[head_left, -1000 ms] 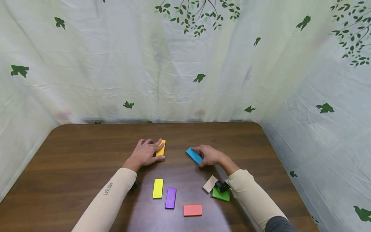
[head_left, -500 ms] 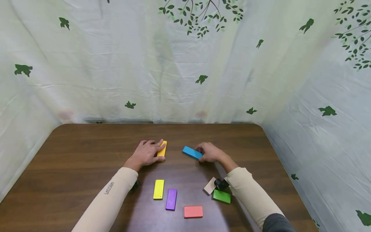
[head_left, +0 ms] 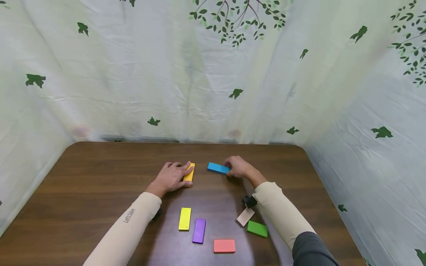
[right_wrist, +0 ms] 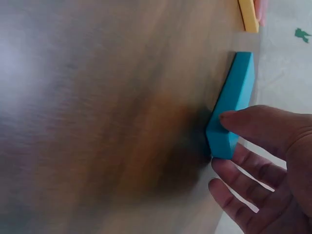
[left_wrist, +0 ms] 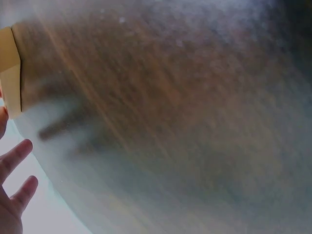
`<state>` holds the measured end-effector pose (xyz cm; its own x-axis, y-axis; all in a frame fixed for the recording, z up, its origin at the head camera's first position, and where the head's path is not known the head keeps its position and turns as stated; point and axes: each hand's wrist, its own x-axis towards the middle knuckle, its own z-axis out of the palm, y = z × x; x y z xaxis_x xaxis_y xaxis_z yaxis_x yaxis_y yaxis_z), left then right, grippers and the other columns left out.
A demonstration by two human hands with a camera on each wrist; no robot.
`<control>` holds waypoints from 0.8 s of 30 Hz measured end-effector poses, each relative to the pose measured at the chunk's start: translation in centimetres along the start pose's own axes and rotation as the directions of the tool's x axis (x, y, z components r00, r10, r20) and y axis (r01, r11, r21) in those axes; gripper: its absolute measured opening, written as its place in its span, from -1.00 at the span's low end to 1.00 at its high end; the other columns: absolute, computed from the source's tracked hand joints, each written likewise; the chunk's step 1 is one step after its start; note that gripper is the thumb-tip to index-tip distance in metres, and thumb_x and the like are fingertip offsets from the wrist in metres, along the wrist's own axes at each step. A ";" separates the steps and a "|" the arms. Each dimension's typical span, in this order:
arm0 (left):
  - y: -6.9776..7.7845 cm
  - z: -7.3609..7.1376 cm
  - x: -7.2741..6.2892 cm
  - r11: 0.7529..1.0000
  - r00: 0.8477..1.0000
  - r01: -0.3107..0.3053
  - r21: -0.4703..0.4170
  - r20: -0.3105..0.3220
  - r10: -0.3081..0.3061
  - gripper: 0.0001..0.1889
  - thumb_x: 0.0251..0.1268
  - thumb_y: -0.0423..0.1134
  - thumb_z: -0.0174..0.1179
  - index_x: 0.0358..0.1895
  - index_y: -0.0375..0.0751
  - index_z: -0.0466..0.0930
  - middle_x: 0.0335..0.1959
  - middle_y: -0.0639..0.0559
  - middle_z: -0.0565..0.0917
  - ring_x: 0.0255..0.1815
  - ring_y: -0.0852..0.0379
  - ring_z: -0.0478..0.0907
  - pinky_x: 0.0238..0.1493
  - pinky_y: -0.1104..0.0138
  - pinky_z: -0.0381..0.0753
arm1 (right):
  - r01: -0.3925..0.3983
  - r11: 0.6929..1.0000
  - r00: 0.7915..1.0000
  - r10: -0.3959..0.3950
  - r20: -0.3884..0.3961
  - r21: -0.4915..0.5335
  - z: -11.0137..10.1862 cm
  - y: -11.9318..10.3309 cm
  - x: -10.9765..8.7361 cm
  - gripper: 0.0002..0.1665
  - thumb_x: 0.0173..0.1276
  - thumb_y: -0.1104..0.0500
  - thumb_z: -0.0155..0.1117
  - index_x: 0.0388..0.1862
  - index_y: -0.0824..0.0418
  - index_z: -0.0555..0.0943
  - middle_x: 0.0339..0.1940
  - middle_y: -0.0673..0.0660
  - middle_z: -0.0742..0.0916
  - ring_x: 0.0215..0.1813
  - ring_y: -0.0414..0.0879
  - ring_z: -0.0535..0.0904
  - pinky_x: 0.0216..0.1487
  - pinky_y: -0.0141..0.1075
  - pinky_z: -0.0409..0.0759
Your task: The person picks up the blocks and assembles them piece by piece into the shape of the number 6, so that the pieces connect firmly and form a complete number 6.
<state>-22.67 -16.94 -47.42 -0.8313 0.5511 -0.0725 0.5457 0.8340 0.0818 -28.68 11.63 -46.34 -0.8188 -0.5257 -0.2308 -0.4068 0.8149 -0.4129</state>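
Observation:
My left hand rests at an orange-yellow block, index finger across its far part and thumb by its near end. In the left wrist view this block shows at the left edge, with the outer fingers spread beside it. To the right, my right hand pinches the right end of a blue block between thumb and fingers. The right wrist view shows the thumb on the upper long side of the blue block and fingertips behind it; its free end points toward the orange-yellow block.
Nearer on the brown table lie a yellow block, a purple block and a red block. A beige block and a green block lie under the right forearm. A leaf-print curtain surrounds the table.
My right hand has moved the blue block away from me and left, turning it from a diagonal to nearly crosswise. The left hand keeps its place on the orange-yellow block. The head view shifts slightly.

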 end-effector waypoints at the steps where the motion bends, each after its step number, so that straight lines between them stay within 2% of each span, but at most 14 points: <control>1: 0.0 0.0 0.0 1.000 1.000 -0.002 0.003 -0.002 0.002 -0.30 0.31 0.20 0.11 0.42 -0.09 0.32 0.43 -0.07 0.32 0.27 -0.28 0.36 0.23 -0.16 0.25 | -0.001 1.000 1.000 0.001 0.009 -0.006 -0.1 -0.1 0.2 -0.58 0.23 0.29 0.37 0.09 0.31 0.61 0.00 0.18 0.69 0.05 0.02 0.59 0.10 -0.14 0.54; 13: 0.2 0.0 -0.2 1.000 0.999 0.024 -0.005 0.026 -0.024 -0.30 0.32 0.22 0.08 0.44 -0.05 0.28 0.45 -0.03 0.29 0.30 -0.26 0.34 0.26 -0.14 0.22 | 0.030 0.998 0.999 -0.028 0.037 -0.060 -1.3 -0.7 2.8 -0.59 0.22 0.38 0.34 0.09 0.28 0.64 0.05 0.17 0.69 0.12 0.04 0.57 0.15 -0.12 0.52; 20: 0.1 0.0 -0.4 0.999 1.000 0.019 -0.030 0.010 -0.018 -0.32 0.32 0.19 0.10 0.41 -0.08 0.33 0.43 -0.06 0.32 0.29 -0.27 0.35 0.25 -0.16 0.23 | 0.041 0.994 0.998 -0.036 0.055 -0.097 -1.7 -1.1 4.1 -0.58 0.22 0.45 0.28 0.08 0.25 0.65 0.07 0.15 0.69 0.16 0.05 0.54 0.17 -0.13 0.51; 24: 0.1 0.0 -0.4 0.999 0.999 0.029 -0.046 0.014 -0.029 -0.32 0.32 0.19 0.10 0.42 -0.07 0.31 0.44 -0.05 0.30 0.30 -0.27 0.33 0.26 -0.15 0.21 | 0.045 0.992 0.998 -0.039 0.051 -0.115 -2.1 -1.6 4.8 -0.58 0.20 0.46 0.30 0.05 0.23 0.67 0.04 0.13 0.70 0.12 0.04 0.54 0.14 -0.13 0.51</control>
<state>-22.32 -17.05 -47.36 -0.8451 0.5272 -0.0885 0.5157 0.8476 0.1249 -32.81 8.32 -44.97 -0.7807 -0.5689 -0.2588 -0.4870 0.8133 -0.3185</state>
